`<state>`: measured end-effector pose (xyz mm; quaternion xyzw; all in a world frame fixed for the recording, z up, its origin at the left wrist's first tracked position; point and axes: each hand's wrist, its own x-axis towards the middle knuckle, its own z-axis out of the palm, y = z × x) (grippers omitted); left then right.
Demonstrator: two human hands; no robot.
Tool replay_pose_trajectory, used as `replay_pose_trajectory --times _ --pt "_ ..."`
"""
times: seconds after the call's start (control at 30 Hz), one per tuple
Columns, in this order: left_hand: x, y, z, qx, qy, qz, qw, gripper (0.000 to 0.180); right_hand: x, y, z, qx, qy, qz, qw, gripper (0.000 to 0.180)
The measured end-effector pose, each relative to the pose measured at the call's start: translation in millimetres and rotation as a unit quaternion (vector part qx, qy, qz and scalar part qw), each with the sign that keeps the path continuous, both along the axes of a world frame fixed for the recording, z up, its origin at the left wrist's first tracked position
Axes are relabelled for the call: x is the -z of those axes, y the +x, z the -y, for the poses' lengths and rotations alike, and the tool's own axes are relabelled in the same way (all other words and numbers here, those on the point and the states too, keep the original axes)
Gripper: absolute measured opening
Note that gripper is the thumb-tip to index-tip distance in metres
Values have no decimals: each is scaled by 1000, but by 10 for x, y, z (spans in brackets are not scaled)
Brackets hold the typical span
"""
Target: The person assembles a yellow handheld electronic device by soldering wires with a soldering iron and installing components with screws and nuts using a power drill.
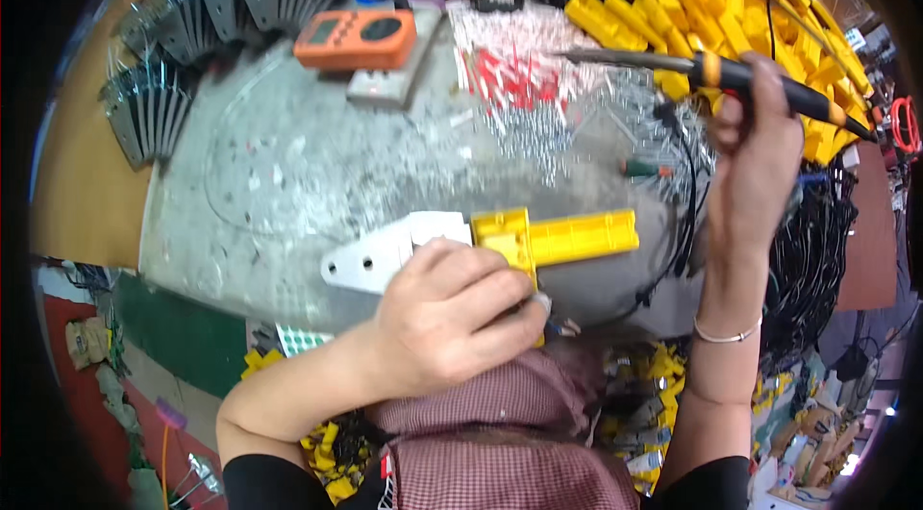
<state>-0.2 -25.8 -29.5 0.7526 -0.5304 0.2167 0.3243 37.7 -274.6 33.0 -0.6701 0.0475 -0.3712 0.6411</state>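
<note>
My left hand (461, 313) is closed over a yellow plastic housing (582, 236) at the bench's near edge. The housing has an open box-like section and a long straight arm pointing right. A flat, tapered pale metal plate (389, 250) with holes extends from its left side, partly under my fingers. My right hand (760, 125) is raised at the right, gripping a soldering iron (726, 77) by its black and orange handle. The iron's long metal shaft points left over the loose small parts, apart from the housing. What my left fingertips touch inside the housing is hidden.
Pink-white and red sleeves (519, 58) and metal pins (534, 140) lie mid-bench. An orange meter (356, 39) stands behind left, near fanned metal plates (149, 116). Yellow housings (711, 0) pile up at back right. Black cables (812, 250) hang at the right.
</note>
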Motion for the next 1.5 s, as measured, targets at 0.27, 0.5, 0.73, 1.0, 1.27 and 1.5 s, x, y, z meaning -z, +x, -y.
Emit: replay_pose_trajectory --times 0.27,0.5,0.73,1.0,1.27,1.5 --pt "8 -30 92 4 -8 -114 993 33 425 1545 -174 -104 -251 14 962 24" --pt "80 30 45 -57 -12 -61 996 30 350 561 -40 -247 -257 -225 907 38" --pt "22 173 -12 -38 -27 -133 990 38 340 -1051 -232 -311 -335 -299 838 19" --pt "79 124 -53 -43 -41 -156 986 33 482 -978 -253 -377 -107 -352 850 11" --pt "35 53 -65 -25 -36 -149 988 32 407 -930 -362 -403 94 -426 805 9" --pt "60 14 -86 -50 -20 -158 986 37 487 -820 -310 -345 -92 -352 865 15"
